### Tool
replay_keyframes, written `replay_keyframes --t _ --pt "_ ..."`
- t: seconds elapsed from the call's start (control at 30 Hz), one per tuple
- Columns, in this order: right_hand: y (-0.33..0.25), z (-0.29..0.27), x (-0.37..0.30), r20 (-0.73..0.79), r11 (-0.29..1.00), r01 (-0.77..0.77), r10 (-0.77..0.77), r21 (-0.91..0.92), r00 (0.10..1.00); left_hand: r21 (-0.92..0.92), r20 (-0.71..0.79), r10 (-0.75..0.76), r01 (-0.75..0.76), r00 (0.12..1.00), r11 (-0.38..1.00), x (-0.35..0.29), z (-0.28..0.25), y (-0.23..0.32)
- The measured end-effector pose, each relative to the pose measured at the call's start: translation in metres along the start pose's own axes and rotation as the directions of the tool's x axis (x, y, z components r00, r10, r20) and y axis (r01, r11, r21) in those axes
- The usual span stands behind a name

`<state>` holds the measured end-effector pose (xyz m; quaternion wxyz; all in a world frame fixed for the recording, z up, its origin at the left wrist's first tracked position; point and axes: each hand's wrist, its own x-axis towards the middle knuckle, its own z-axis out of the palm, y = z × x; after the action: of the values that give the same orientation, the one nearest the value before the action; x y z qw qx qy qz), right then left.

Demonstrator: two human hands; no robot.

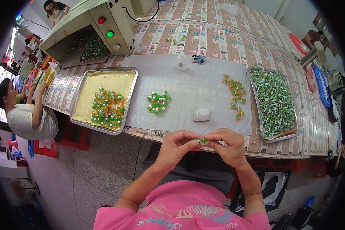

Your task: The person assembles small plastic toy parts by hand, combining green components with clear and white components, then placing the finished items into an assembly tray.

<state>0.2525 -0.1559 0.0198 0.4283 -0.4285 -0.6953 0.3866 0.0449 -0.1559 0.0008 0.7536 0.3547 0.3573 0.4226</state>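
Observation:
Close to the table's front edge, my left hand (176, 148) and my right hand (230, 147) meet, pinching a small green-and-white plastic piece (200, 140) between their fingertips. Fingers partly cover it, so its exact kind is unclear. Beyond them a small white pot (202, 114) sits on a pale sheet (180, 90). A cluster of round green-and-white pieces (159, 102) lies left of the pot. Loose orange-and-green pieces (236, 92) are scattered along the sheet's right side.
At left, a metal tray (89, 82) with a cream lining holds orange, green and white pieces. Another tray (256, 105), at right, is full of green-and-white ones. A white bottle (182, 62) stands behind. A beige machine (97, 23) occupies the back left; a person (30, 117) sits left.

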Motion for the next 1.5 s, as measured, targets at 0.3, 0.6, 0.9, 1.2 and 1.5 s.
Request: replay_keyframes --t 0.3,0.6,0.9,1.2,1.5 --pt "0.009 0.002 -0.011 -0.049 0.977 0.049 -0.04 0.209 0.998 0.138 0.011 0.138 -0.138 0.99 0.981 0.0 0.008 0.0" --pt "0.005 0.0 -0.01 -0.045 0.969 0.197 -0.192 0.152 0.98 0.161 0.109 0.136 -0.153 0.985 0.975 0.0 0.005 0.014" --pt "-0.006 -0.012 0.001 -0.033 0.957 0.281 -0.284 -0.078 0.958 0.345 0.163 0.273 -0.314 0.948 0.885 0.006 0.004 0.022" --pt "0.042 -0.093 -0.006 -0.397 0.776 -0.151 -0.137 -0.613 0.908 0.948 -0.245 0.828 -0.053 0.504 0.313 -0.023 -0.122 0.095" --pt "0.058 -0.087 0.001 -0.215 0.723 -0.131 -0.024 -0.678 0.976 0.933 -0.252 0.861 0.347 0.443 0.095 -0.055 -0.214 0.103"
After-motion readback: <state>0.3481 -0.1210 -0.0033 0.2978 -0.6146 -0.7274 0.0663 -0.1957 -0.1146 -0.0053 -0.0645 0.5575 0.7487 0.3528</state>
